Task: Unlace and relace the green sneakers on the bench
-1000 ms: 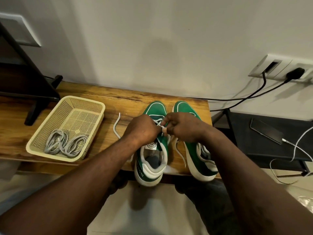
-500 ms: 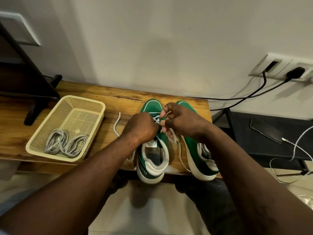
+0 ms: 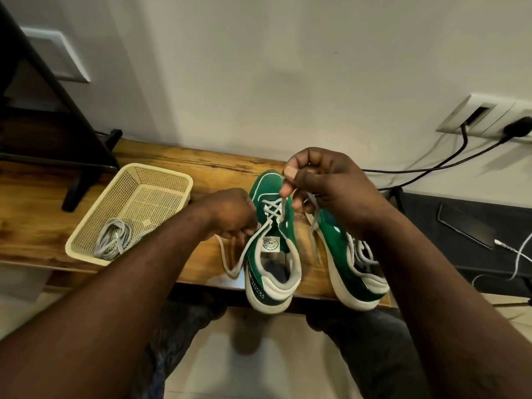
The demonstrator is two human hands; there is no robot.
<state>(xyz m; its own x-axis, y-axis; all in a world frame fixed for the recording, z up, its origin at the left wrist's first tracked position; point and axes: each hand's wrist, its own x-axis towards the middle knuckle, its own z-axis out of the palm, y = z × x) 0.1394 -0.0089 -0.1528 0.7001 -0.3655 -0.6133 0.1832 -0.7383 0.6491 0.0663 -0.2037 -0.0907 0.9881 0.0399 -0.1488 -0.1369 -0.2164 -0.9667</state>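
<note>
— Hands busy, both of them?
— Yes. Left hand (image 3: 230, 214) grips one part of the lace (image 3: 272, 210), low beside the sneaker (image 3: 263, 187). Right hand (image 3: 325, 191) pinches the other end, up over the toe.
— Where is the sneaker?
— On the table (image 3: 201, 171), heel at the near edge, its twin (image 3: 358, 285) just beside it.
— How will the lace feel?
— Soft, light and floppy, I think. Pinch it close to its end to poke it through a hole. Sneaker looks light too, so a hard pull may slide it.
</note>
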